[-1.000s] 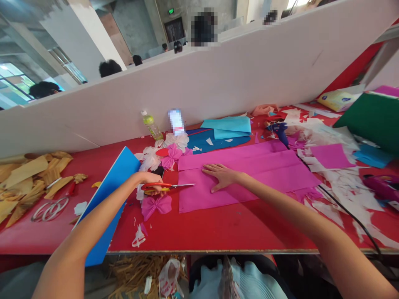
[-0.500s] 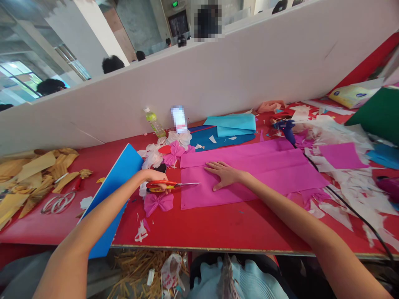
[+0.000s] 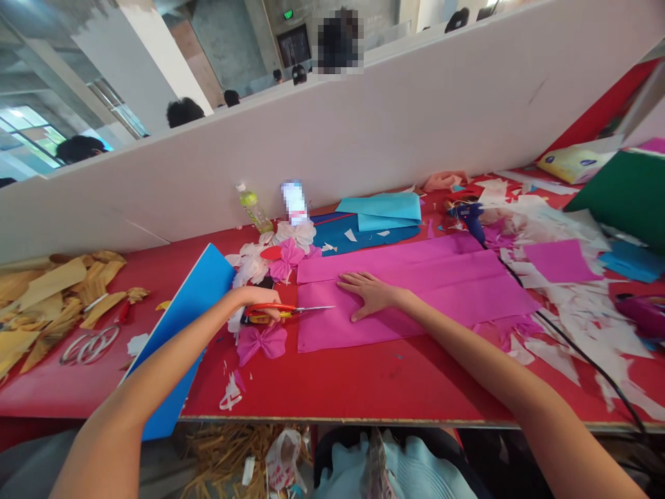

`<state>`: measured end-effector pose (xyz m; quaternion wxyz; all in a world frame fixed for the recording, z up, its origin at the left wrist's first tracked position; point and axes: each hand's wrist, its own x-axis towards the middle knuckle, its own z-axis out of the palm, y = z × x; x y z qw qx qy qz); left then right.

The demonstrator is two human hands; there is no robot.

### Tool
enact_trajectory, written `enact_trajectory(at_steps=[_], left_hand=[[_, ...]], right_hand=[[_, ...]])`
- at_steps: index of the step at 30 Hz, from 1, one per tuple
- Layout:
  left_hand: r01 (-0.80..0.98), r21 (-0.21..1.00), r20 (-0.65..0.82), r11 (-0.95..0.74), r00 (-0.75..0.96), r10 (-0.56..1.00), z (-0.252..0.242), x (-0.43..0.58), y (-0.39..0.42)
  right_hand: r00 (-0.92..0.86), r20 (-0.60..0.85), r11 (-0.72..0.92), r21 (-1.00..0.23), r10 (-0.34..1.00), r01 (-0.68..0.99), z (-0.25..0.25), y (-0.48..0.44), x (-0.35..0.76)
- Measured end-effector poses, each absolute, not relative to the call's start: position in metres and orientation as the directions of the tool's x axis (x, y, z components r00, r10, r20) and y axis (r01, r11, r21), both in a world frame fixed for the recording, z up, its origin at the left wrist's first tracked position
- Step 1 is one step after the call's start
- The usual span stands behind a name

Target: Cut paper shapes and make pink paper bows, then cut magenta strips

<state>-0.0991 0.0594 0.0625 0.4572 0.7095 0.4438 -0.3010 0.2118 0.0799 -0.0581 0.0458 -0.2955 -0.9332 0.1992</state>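
My left hand (image 3: 262, 298) is closed around the red-and-yellow handles of a pair of scissors (image 3: 312, 308). Their blades point right and lie over the left part of a magenta sheet (image 3: 441, 294); the blades look closed. Spread flat on that sheet, just right of the scissor tip, is my right hand (image 3: 370, 292), holding nothing. The sheet seems to be crepe paper, with a crease or overlapping layer along its length. A magenta paper bow shape (image 3: 261, 344) lies below the scissors, and pink and white paper flowers (image 3: 285, 258) sit beyond my left hand.
A blue board (image 3: 181, 333) stands tilted under my left forearm. A bottle (image 3: 253, 208) and a phone (image 3: 295, 202) lean by the white partition (image 3: 364, 132). Right of the sheet lie a blue glue gun (image 3: 472, 220), its black cable and white scraps (image 3: 576, 312). Tan paper (image 3: 57, 284) is heaped left.
The view has shifted slightly, so the table items sit a little lower and further left. Both hands and the scissors keep nearly the same place on the magenta sheet.
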Motion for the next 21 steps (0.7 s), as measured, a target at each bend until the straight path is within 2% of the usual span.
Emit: enact_trajectory(at_steps=[11,21], left_hand=[[0.908,0.333,-0.846,-0.255,0.407,0.344,0.057,-0.105,0.071],[0.895,0.388,-0.841,-0.219,0.441,0.312,0.048,-0.104,0.074]], right_hand=[[-0.828,-0.028,0.748,-0.412,0.560,0.520,-0.058,0.080,0.213],[-0.823,-0.033,0.739,-0.420,0.567,0.526,-0.059,0.080,0.212]])
